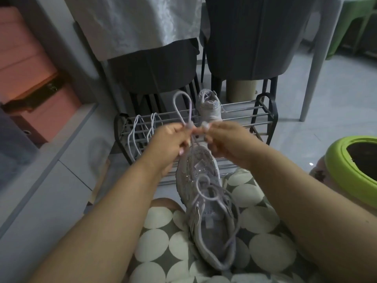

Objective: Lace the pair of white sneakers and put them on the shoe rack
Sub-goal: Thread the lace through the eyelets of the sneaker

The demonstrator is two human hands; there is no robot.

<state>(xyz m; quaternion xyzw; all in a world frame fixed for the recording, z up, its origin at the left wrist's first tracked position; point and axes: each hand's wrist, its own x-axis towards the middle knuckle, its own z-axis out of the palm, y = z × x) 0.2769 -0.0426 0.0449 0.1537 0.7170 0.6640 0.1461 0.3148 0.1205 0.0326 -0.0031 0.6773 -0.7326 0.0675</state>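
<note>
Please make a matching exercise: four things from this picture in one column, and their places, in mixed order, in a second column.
Things:
1. sneaker being laced
2. second sneaker
3. spare lace
4. lace loop

Places:
A. draped over the shoe rack, left end
B. on the person's lap
C. standing on the rack's top shelf
D. rising above the left hand and right hand

Pairs: 1-B, 2-C, 3-A, 4-D

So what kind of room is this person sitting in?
Probably a room at home, near a dining table. A low metal shoe rack stands on the tiled floor, and behind it are dark chairs at a table with a pale cloth.
</note>
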